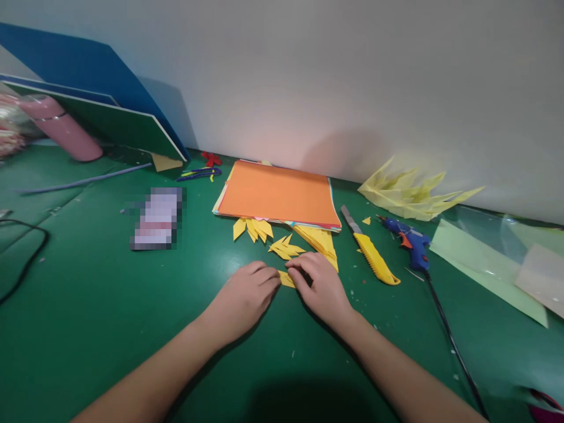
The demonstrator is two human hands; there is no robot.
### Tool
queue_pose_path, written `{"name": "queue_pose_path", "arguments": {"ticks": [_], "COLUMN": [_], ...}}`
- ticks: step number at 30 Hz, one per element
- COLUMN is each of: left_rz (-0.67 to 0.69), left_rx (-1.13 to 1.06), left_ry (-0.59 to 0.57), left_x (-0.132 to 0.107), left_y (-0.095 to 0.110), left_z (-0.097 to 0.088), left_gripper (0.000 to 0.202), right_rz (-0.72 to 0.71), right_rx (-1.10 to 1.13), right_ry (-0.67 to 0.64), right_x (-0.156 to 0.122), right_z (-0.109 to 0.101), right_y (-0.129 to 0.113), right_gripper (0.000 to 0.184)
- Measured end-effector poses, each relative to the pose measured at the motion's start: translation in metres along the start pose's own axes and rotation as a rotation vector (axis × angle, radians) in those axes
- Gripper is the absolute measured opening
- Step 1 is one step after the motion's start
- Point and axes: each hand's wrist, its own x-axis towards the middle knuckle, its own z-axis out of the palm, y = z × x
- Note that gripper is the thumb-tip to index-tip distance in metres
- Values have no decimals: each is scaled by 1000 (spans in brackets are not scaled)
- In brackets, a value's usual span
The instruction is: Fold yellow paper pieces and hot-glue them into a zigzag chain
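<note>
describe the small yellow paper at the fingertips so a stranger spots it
On the green table, find the orange sheet, with pointed yellow pieces in front. Nearer the viewer, the left hand and right hand almost meet. The small yellow paper is the only piece lying between them.

Two bare forearms, tapering to narrow wrists; bare fingers

Can't read any text, brand, number or sign anywhere. Can't make out the phone, pixelated over. Can't resolve the small red spot on the blue glue gun. Can't pick out lettering on the yellow knife or pink bottle.
</note>
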Motion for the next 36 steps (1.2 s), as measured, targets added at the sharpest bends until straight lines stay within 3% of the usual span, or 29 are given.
{"name": "queue_pose_path", "arguments": {"ticks": [16,27,36], "left_rz": [-6,28,70], "left_rx": [-22,-12,63], "left_ry": [0,-18,-88], "left_x": [0,-3,-3], "left_y": [0,1,1], "left_z": [-1,3,4], "left_gripper": [28,28,26], "right_rz": [16,50,91], "right_rx": [-86,-3,34], "right_ry": [-54,-53,-57], "right_x": [0,2,5], "right_z": [-1,-2,-1], "right_y": [-3,0,0], "right_gripper": [8,4,10]}}
